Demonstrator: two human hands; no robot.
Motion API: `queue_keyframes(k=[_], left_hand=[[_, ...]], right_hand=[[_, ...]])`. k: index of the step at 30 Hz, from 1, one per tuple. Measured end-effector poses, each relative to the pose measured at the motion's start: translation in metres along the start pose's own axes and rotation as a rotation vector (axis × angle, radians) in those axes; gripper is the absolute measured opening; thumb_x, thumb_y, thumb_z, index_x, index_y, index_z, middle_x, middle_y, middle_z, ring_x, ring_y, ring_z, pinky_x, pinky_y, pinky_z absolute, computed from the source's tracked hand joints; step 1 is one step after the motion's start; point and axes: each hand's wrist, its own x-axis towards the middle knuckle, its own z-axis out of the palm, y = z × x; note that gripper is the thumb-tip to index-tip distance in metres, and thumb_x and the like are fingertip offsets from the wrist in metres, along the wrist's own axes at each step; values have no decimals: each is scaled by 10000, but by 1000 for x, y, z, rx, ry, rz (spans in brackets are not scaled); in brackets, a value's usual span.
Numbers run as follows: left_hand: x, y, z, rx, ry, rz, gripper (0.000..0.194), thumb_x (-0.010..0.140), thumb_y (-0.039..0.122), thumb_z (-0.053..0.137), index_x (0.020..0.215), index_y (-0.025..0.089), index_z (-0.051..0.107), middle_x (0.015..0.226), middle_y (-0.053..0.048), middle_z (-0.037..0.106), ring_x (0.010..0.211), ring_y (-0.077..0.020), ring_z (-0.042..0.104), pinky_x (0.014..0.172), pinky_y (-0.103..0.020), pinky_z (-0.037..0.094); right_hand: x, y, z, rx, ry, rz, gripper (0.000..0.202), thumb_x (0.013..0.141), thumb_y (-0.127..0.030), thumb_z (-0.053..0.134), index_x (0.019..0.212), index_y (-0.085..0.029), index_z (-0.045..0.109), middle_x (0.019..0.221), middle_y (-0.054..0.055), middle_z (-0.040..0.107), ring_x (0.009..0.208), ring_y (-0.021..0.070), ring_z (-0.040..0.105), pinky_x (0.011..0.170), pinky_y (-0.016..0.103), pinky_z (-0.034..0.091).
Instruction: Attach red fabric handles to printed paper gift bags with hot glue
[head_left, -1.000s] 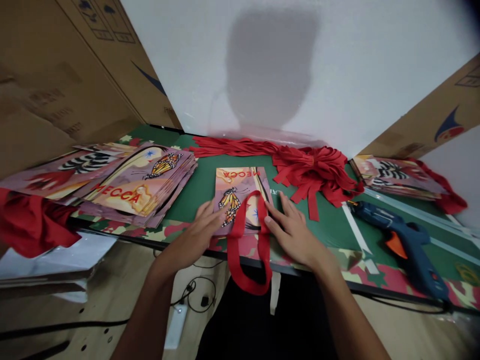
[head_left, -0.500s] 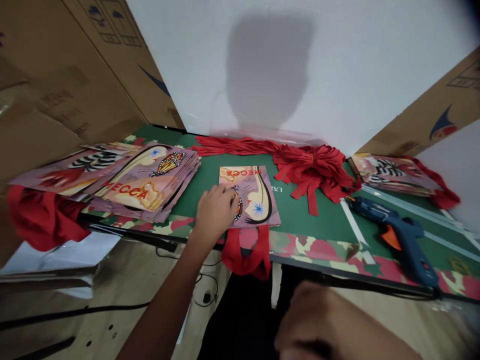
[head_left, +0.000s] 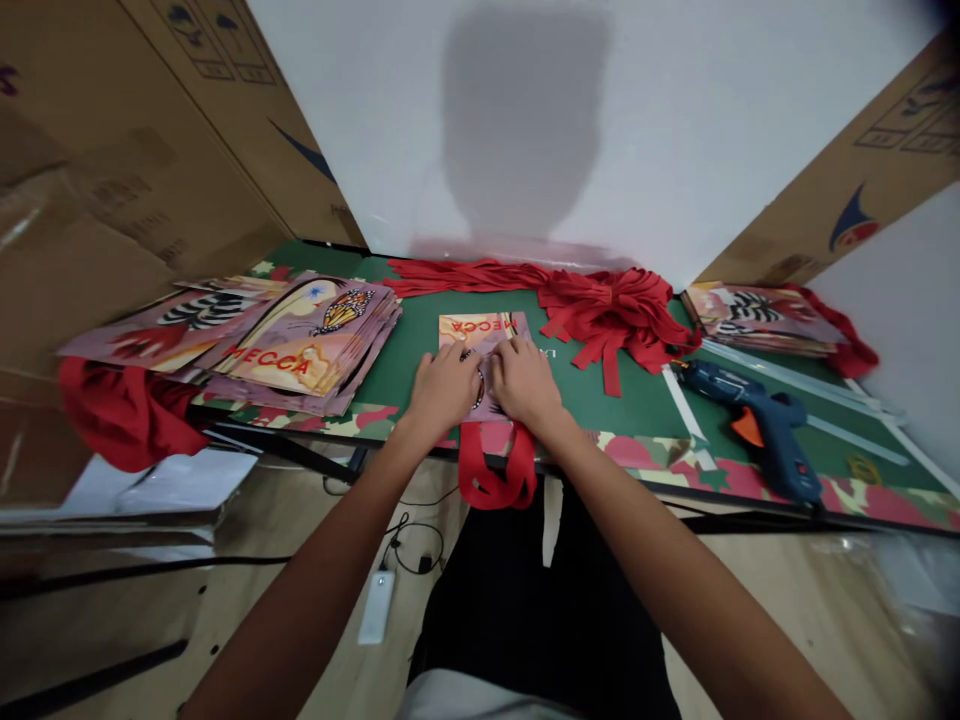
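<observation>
In the head view, a small flat bag (head_left: 484, 325) of smooth printed paper lies on the green worktop (head_left: 427, 310), close to its camouflage-patterned front edge. Both hands press on it side by side: the left hand (head_left: 446, 385) and the right hand (head_left: 525, 380) have their fingers bent and open, laid over its face. Red letters across its far end spell MECCA (upside down from this side). Its soft red fabric handle (head_left: 495, 490) hangs over the edge in a loop. To the left, a stack of bags (head_left: 315, 340) shows MECCA the right way up, beside an orange-and-black butterfly. Beyond the right hand lie a ruffled heap of flat red ribbons (head_left: 615, 310) and a blue plastic glue gun (head_left: 757, 420) with an orange trigger.
</observation>
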Motion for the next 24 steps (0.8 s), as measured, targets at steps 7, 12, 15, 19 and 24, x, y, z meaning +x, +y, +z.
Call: queue_keyframes(k=[7,12,15,19,24], left_hand=[[2,11,14,7,39,-128,418,1088,231,416,1422,156,655,1516,-232,606,1413,-397,550,1101,-545,474],[-6,14,17,-1,70,-100,449,1100,226,362,1446,152,637,1582,-225,568,1435,-397,523,1149,-564,433],[-7,16,13,-3,84,-62,459,1105,217,338,1438,143,645,1613,-233,544,1462,-396,495,1192,-573,388],[-7,19,11,-17,69,-31,469,1111,205,308,1401,140,672,1542,-230,606,1428,-388,517,1194,-571,382],[-6,15,15,-60,59,-89,427,1084,198,402,1427,167,653,1541,-194,611,1409,-375,538,1139,-524,440]], right_hand=[[6,-3,-1,-75,-60,-2,368,1153,-278,393,1373,-106,633,1411,230,667,1293,362,617,1103,479,480],[5,-9,-3,-107,-79,24,391,1155,-257,349,1387,-105,625,1412,230,697,1294,341,643,1099,433,478],[-2,-15,-6,-122,-66,70,406,1162,-272,312,1337,-128,649,1345,226,740,1259,331,679,1095,415,481],[-4,-16,-9,-128,-83,124,411,1156,-303,321,1320,-149,666,1298,219,770,1196,337,725,1048,416,518],[9,-10,-13,-111,-181,166,402,1145,-345,353,1287,-196,698,1262,166,803,1141,328,763,958,399,568]])
